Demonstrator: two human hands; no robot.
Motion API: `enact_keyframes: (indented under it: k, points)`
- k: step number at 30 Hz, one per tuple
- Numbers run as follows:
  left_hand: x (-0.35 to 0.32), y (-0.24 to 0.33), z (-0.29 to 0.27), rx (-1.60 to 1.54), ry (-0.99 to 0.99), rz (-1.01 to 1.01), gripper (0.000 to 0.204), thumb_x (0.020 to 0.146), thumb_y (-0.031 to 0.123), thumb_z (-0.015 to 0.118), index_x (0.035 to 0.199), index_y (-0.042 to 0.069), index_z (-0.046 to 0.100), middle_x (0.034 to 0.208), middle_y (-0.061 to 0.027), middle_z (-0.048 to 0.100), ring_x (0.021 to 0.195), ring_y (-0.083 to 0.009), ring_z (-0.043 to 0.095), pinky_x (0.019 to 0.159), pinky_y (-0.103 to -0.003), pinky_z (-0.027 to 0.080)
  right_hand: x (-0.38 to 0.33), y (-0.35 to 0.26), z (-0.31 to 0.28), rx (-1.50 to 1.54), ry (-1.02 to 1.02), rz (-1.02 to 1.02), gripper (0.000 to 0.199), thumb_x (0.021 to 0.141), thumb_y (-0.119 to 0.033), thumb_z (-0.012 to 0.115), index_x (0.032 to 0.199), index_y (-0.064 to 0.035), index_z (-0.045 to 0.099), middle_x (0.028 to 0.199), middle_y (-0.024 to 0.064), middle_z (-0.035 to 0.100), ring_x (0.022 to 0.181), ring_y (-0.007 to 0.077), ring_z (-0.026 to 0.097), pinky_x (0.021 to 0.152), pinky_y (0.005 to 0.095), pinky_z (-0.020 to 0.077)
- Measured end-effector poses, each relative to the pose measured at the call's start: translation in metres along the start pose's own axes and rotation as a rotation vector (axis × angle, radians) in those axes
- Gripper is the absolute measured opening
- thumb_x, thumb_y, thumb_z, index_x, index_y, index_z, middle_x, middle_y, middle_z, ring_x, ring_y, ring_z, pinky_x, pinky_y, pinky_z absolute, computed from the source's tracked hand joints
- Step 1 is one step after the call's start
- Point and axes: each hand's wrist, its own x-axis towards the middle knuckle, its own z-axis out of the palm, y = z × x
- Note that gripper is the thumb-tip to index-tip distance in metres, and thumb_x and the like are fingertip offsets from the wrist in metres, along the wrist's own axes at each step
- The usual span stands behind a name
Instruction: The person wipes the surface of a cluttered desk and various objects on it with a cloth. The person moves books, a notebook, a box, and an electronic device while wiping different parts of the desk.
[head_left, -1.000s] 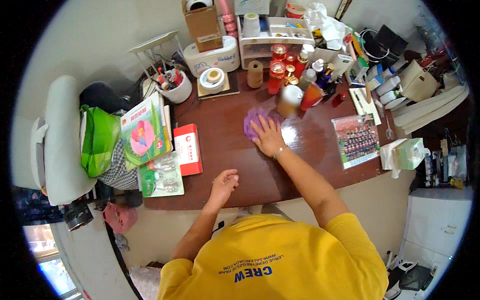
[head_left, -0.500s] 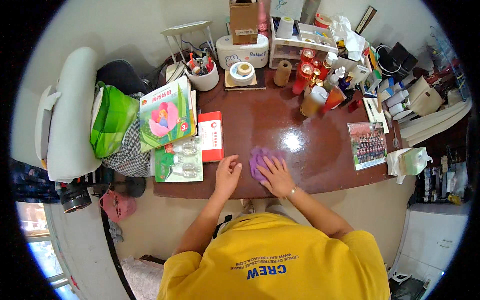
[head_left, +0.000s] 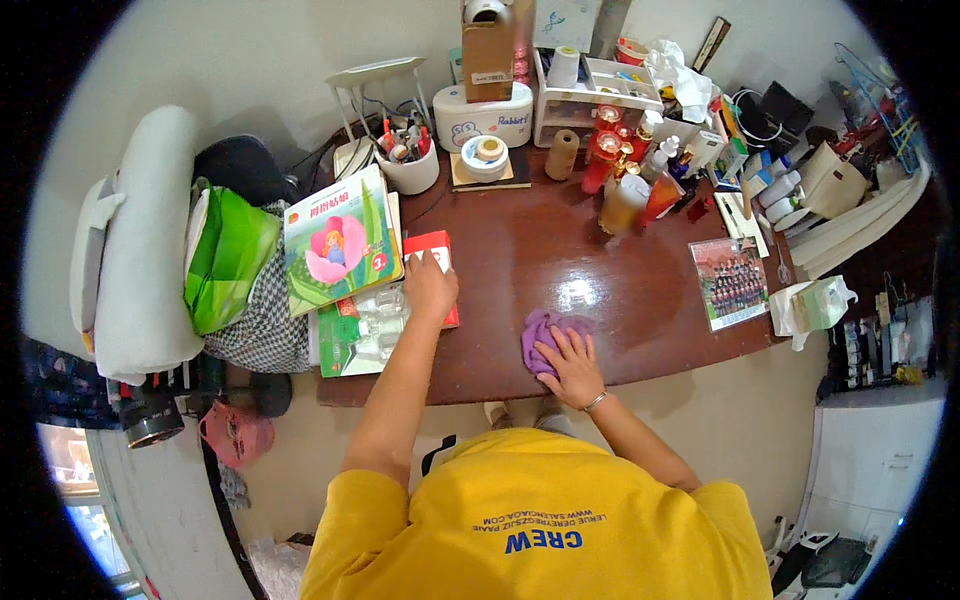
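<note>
My left hand (head_left: pixel 432 288) rests on a red and white box (head_left: pixel 440 243), its fingers reaching forward over the top and hiding most of it. Beside the box, a picture book (head_left: pixel 340 240) with a pink flower on its cover overlaps a green-backed pack (head_left: pixel 365 335) of small clear bottles. Spread flat, the fingers of my right hand (head_left: pixel 574 370) press a crumpled purple cloth (head_left: pixel 540 335) onto the dark red-brown table (head_left: pixel 490 225) near its front edge. A bracelet circles my right wrist.
Red and clear bottles (head_left: pixel 605 160) crowd the back right. A group photo (head_left: pixel 730 280) lies at the right, near a tissue pack (head_left: pixel 822 302). Along the back stand a white pen holder (head_left: pixel 411 175), a tape roll (head_left: pixel 485 157) and a drawer organizer (head_left: pixel 600 100). A green bag (head_left: pixel 230 255) sits left.
My left hand has moved forward and left from the bare tabletop onto the red and white box. My right hand and the purple cloth have shifted slightly right and toward me.
</note>
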Motion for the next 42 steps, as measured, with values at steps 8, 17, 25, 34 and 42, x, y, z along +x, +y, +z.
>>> enact_keyframes:
  k: [8,17,25,34,42]
  points:
    - [0.049,-0.007,-0.011,-0.002,0.027,0.130,0.031,0.078,0.012,0.053,0.104,-0.005,0.053,0.107,-0.0291,0.052,0.099,-0.0411,0.053,0.086,-0.045,0.043,-0.002,0.002,0.009,0.000,0.035,0.014,0.051,0.080,-0.037,0.058,0.127,-0.0230,0.047,0.140,0.0098,0.033,0.127,0.0366,0.029,0.104,0.0565,0.0176]
    - [0.065,0.030,-0.024,0.312,-0.351,-0.085,0.069,0.071,0.042,0.068,0.123,0.004,0.044,0.121,-0.0214,0.047,0.113,-0.0367,0.048,0.091,-0.043,0.043,-0.004,0.001,0.007,0.021,0.080,0.024,0.049,0.079,-0.036,0.058,0.125,-0.0236,0.047,0.139,0.0091,0.033,0.126,0.0352,0.030,0.104,0.0554,0.0184]
    - [0.078,0.019,0.005,0.274,-0.238,-0.056,0.066,0.069,0.044,0.067,0.121,0.009,0.048,0.122,-0.0190,0.048,0.113,-0.0365,0.048,0.091,-0.044,0.044,-0.007,0.006,0.010,-0.001,0.072,0.019,0.054,0.077,-0.042,0.059,0.127,-0.0231,0.047,0.139,0.0096,0.034,0.128,0.0344,0.028,0.105,0.0534,0.0176]
    - [0.084,0.048,0.011,-0.803,-0.219,-0.175,0.028,0.075,0.035,0.062,0.081,0.008,0.063,0.069,-0.0025,0.059,0.059,-0.0192,0.056,0.058,-0.032,0.044,0.031,-0.007,-0.033,0.553,0.289,0.199,0.074,0.071,-0.040,0.070,0.129,-0.0060,0.040,0.135,0.0193,0.038,0.125,0.0353,0.034,0.104,0.0454,0.0253]
    - [0.009,0.101,-0.018,-0.853,-0.489,-0.411,0.054,0.083,0.059,0.046,0.113,0.016,0.055,0.105,-0.0033,0.057,0.097,-0.0185,0.050,0.075,-0.040,0.039,0.054,0.041,-0.022,1.344,0.415,0.465,0.042,0.081,-0.022,0.065,0.113,0.0007,0.052,0.096,0.0056,0.061,0.091,0.0136,0.057,0.081,0.0286,0.0460]
